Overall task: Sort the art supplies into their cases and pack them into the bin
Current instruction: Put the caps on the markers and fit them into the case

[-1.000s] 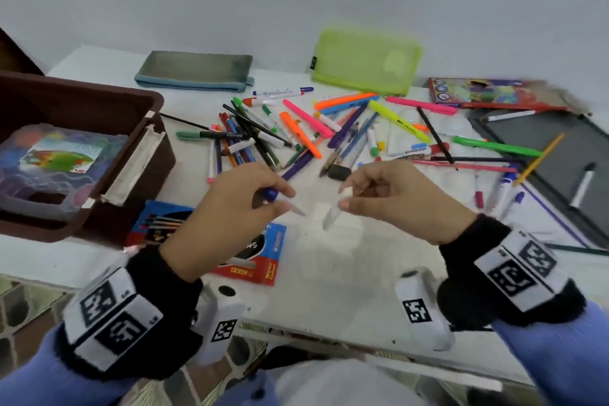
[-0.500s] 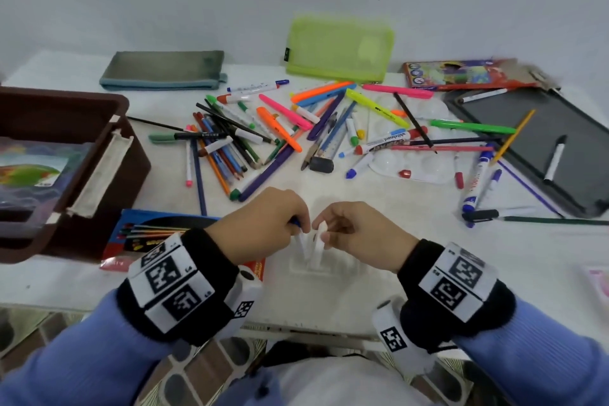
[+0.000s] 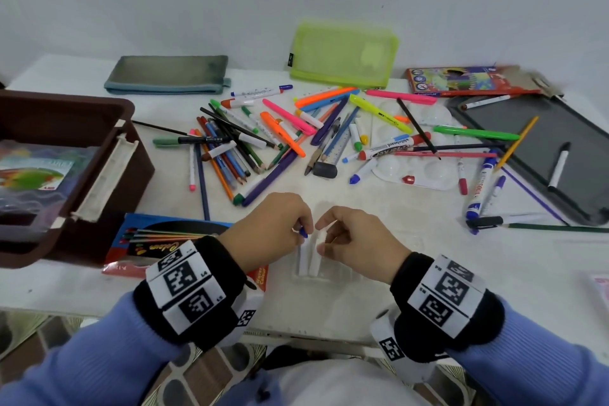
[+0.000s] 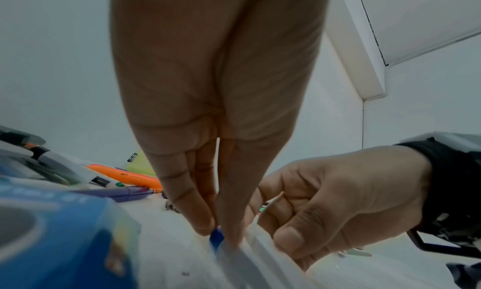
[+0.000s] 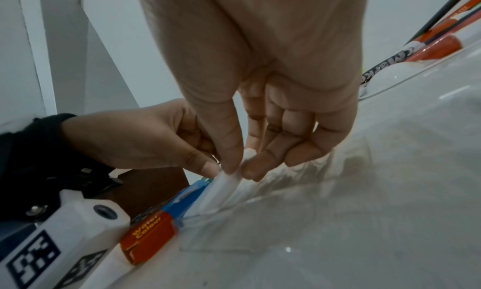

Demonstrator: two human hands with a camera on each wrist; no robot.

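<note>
My left hand (image 3: 301,231) pinches a white paint tube with a blue cap (image 3: 302,257) by its top end. The blue cap (image 4: 217,237) shows between the left fingertips (image 4: 205,225). My right hand (image 3: 324,241) pinches a second white tube (image 3: 315,262) with a white cap, seen closer as the second tube (image 5: 223,188). Both tubes lean side by side in a clear plastic tray (image 3: 341,277) near the table's front edge. A blue and red watercolour box (image 3: 171,241) lies just left of the tray.
A brown bin (image 3: 131,155) with a plastic case inside stands at the left. A heap of pens and pencils (image 3: 263,138), a clear palette (image 3: 428,175), a green mesh case (image 3: 342,53), a grey pouch (image 3: 168,74), a pencil box (image 3: 461,81) and a black board (image 3: 543,148) lie behind.
Both hands have come down and toward me with the tubes, from above the table to the clear tray. The tubes now stand close together in it.
</note>
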